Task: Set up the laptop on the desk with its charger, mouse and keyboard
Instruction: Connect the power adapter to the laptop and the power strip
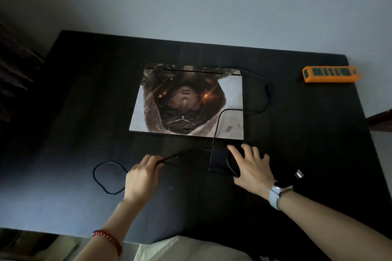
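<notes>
Dark desk (84, 95): left fingers (148, 160) pinch cable (106, 176); right fingers (244, 150) seemingly spread on charger (218, 159).

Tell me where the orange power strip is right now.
In the head view, the orange power strip lies at the far right corner of the black desk, right of the closed laptop.
</notes>
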`<state>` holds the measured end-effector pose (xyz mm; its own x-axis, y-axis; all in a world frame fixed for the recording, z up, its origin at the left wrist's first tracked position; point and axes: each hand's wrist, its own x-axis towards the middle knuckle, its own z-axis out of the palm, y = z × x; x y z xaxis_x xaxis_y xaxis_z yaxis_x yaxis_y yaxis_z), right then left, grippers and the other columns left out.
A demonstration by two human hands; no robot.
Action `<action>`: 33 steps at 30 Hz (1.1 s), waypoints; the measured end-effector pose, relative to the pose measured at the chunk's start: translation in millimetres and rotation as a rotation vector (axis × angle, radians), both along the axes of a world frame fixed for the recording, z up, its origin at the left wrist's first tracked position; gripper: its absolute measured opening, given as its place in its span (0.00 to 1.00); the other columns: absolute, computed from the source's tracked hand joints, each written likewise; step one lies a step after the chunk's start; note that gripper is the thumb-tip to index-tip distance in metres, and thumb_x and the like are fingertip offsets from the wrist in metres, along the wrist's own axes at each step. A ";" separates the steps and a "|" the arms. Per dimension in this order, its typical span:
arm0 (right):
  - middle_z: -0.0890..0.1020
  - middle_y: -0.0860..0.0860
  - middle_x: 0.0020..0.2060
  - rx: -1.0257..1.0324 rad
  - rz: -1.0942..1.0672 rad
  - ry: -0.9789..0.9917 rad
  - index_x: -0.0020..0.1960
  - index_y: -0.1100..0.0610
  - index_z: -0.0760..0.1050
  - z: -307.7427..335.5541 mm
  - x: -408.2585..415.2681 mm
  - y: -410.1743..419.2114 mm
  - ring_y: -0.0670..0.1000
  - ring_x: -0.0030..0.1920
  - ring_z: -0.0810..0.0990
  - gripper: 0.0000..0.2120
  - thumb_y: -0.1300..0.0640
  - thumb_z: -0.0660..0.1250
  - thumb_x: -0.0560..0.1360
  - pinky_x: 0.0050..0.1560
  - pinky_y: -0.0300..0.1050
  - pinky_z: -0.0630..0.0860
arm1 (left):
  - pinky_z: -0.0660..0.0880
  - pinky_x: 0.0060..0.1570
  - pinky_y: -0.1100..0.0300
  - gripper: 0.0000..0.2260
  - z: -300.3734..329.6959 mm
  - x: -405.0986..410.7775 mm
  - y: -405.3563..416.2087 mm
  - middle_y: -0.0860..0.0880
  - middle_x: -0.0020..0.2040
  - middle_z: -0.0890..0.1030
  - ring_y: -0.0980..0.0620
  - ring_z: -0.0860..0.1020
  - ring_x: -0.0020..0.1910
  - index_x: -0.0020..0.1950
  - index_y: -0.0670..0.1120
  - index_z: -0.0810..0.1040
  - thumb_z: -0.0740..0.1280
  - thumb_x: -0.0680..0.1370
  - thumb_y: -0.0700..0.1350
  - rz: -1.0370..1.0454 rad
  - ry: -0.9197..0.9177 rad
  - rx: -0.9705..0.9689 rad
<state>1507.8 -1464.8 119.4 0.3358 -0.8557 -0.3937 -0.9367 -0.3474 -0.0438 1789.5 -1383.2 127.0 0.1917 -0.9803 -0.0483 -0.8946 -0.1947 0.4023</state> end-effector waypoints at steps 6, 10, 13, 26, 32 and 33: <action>0.62 0.55 0.68 -0.244 -0.029 0.011 0.73 0.44 0.48 46.9 -71.2 -58.6 0.59 0.66 0.62 0.43 0.45 0.70 0.66 0.59 0.61 0.66 | 0.77 0.29 0.50 0.07 16.0 -69.9 -58.2 0.45 0.45 0.80 0.40 0.80 0.36 0.52 0.43 0.80 0.67 0.76 0.41 0.000 0.067 -0.147; 0.61 0.56 0.69 -0.267 -0.141 0.049 0.73 0.44 0.48 62.3 -121.1 -104.8 0.59 0.67 0.61 0.43 0.45 0.70 0.67 0.59 0.62 0.66 | 0.76 0.37 0.49 0.10 29.8 -122.8 -127.8 0.42 0.46 0.80 0.37 0.79 0.37 0.56 0.43 0.80 0.66 0.76 0.41 -0.083 0.048 -0.217; 0.61 0.55 0.68 -0.260 -0.229 0.072 0.73 0.43 0.47 62.5 -154.8 -132.1 0.59 0.67 0.61 0.44 0.45 0.71 0.66 0.59 0.62 0.66 | 0.72 0.45 0.50 0.11 33.5 -156.2 -176.1 0.42 0.46 0.80 0.40 0.79 0.40 0.58 0.44 0.79 0.65 0.77 0.39 -0.165 -0.032 -0.246; 0.57 0.55 0.71 -0.026 -0.452 0.058 0.73 0.43 0.46 9.7 -229.2 -228.6 0.60 0.69 0.58 0.42 0.46 0.69 0.68 0.61 0.64 0.65 | 0.46 0.71 0.42 0.17 2.0 -251.4 -349.7 0.48 0.56 0.77 0.45 0.70 0.60 0.61 0.48 0.76 0.62 0.74 0.37 -0.364 -0.442 -0.097; 0.58 0.55 0.71 -0.040 -0.543 -0.015 0.73 0.43 0.47 -15.0 -225.7 -250.1 0.60 0.70 0.58 0.42 0.44 0.69 0.68 0.62 0.65 0.65 | 0.41 0.71 0.40 0.17 -19.3 -262.1 -398.3 0.48 0.59 0.75 0.46 0.68 0.64 0.62 0.46 0.72 0.61 0.74 0.35 -0.353 -0.444 -0.012; 0.58 0.55 0.71 -0.047 -0.539 -0.023 0.73 0.44 0.47 -16.6 -225.0 -253.3 0.60 0.69 0.58 0.42 0.44 0.69 0.68 0.62 0.65 0.65 | 0.41 0.71 0.40 0.17 -24.5 -261.4 -403.1 0.47 0.60 0.75 0.46 0.67 0.65 0.62 0.46 0.72 0.61 0.74 0.35 -0.341 -0.427 -0.001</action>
